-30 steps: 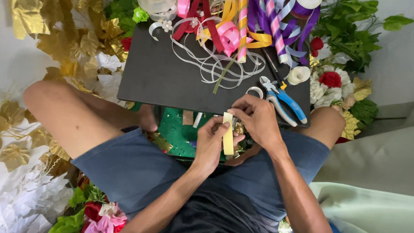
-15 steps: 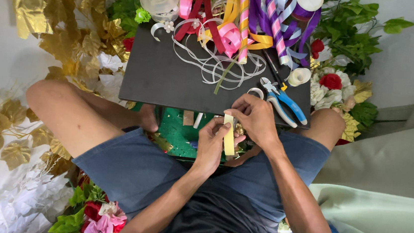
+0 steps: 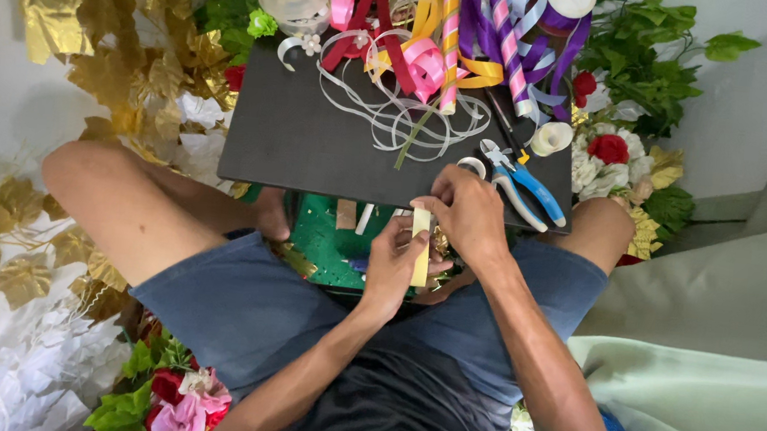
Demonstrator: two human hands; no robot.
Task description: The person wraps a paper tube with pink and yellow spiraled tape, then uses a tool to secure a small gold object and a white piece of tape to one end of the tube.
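While the person sat cross-legged behind a low black board point(image 3: 316, 145), both hands met just below its near edge. The right hand point(image 3: 467, 215) pinched the top of a pale yellow strip point(image 3: 420, 257), fingers curled shut on it; the left hand point(image 3: 397, 268) gripped its lower part from the side. Blue-handled pliers point(image 3: 521, 181) lay on the board just beside the right hand, near tangled white ribbon point(image 3: 401, 115).

Blue shorts point(image 3: 246, 310) (dark grey shirt point(image 3: 403, 411))
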